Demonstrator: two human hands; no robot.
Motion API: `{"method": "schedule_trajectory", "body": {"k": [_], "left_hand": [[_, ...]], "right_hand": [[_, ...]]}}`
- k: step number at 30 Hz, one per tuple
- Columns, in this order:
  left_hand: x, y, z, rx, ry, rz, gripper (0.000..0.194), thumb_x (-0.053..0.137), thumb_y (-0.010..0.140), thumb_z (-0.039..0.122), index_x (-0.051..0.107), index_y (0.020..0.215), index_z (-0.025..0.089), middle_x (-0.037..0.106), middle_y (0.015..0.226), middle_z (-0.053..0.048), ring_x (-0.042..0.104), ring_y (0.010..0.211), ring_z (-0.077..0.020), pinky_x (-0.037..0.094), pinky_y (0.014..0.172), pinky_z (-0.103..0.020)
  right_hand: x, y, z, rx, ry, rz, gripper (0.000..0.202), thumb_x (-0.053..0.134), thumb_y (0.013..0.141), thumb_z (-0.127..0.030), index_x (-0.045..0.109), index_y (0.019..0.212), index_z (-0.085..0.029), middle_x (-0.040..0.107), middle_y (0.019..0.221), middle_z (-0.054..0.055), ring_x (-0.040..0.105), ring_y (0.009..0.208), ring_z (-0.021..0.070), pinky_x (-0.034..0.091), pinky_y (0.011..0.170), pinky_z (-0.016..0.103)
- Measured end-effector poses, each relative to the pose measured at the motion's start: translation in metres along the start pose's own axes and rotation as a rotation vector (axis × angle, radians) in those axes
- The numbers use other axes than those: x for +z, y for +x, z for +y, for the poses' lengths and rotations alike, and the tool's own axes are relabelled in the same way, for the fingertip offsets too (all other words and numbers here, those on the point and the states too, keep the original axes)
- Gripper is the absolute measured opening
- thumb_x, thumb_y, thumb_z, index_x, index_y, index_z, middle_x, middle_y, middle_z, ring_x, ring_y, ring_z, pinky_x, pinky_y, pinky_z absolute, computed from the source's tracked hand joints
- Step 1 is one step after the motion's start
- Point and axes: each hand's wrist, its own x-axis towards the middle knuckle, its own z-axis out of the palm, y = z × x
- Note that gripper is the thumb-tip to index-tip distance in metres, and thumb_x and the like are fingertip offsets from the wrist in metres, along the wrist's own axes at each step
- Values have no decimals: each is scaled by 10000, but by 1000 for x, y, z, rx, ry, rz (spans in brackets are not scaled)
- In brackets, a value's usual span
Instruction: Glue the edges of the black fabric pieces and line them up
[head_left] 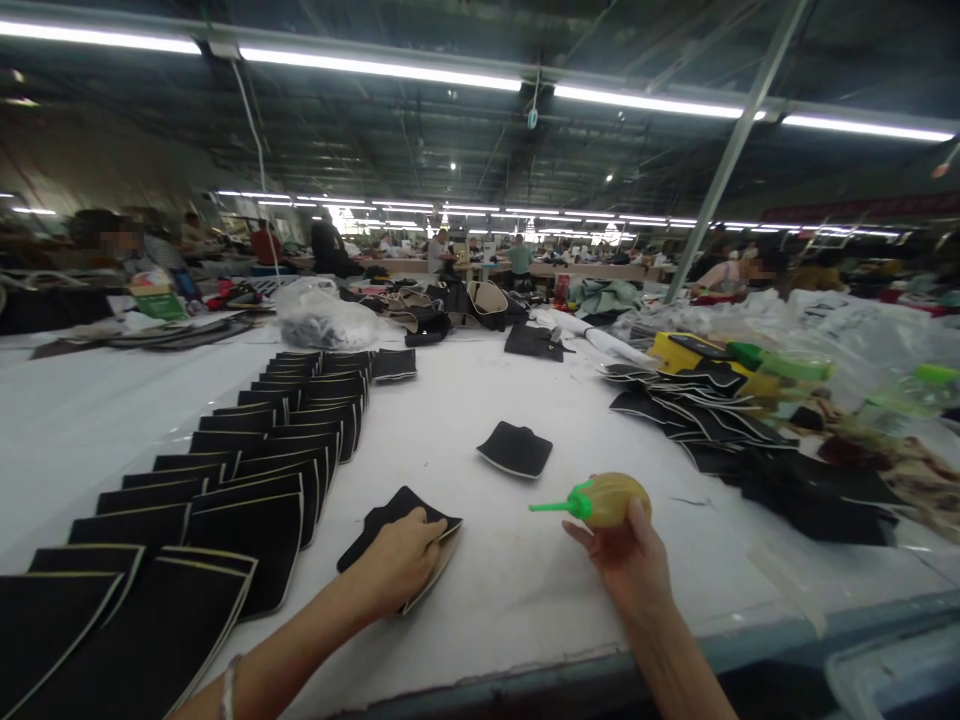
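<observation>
Black flat piece [379,518] rests on the white table [450,650] near the person's side, and the left hand [409,560] pinches its right side, though the thumb is hard to see and may be tucked under it. The right hand [636,572] curls around a round yellow bottle [609,500] with a thin green spout [551,507] that points left, and a second black piece [516,450] lies by itself beyond the two hands. Two long rows of black pieces [244,525] with pale edges overlap on the left, and a messy pile [701,410] sits on the right beside a yellow thing [679,355].
</observation>
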Motion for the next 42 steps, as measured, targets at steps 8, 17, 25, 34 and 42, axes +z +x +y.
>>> {"method": "schedule_trajectory", "body": {"k": [8,17,25,34,42], "left_hand": [[8,0,-10,61,-44,49,458,269,903,264,592,1225,314,641,894,-62,629,796,-225,399,691,-315],[8,-1,-14,81,-81,62,464,276,880,243,585,1217,321,633,889,-62,636,788,-241,402,667,-332],[7,-6,-12,75,-92,46,475,290,870,250,547,1266,305,617,915,-72,641,819,-259,427,683,-350],[8,-8,-12,65,-120,18,499,278,889,286,487,1341,269,600,991,-84,634,861,-249,457,741,-358],[5,-11,-12,95,-157,1,531,300,876,290,453,1380,218,581,1063,-104,621,903,-251,467,824,-383]], "right_hand": [[57,-33,24,-204,-637,-160,511,814,688,-347,569,1122,-233,606,979,47,600,879,265,560,737,402],[75,-37,27,-418,-1167,-316,518,768,745,-392,515,1179,-266,584,1102,30,570,981,243,482,821,308],[76,-34,28,-499,-1375,-448,543,760,762,-383,483,1212,-256,601,1090,49,607,905,240,499,807,324],[78,-29,28,-381,-1244,-281,510,750,757,-414,512,1167,-224,627,1033,48,617,880,249,500,800,341],[77,-27,26,-238,-1155,-261,538,758,746,-450,496,1158,-226,625,971,34,607,867,255,488,781,352]]}}
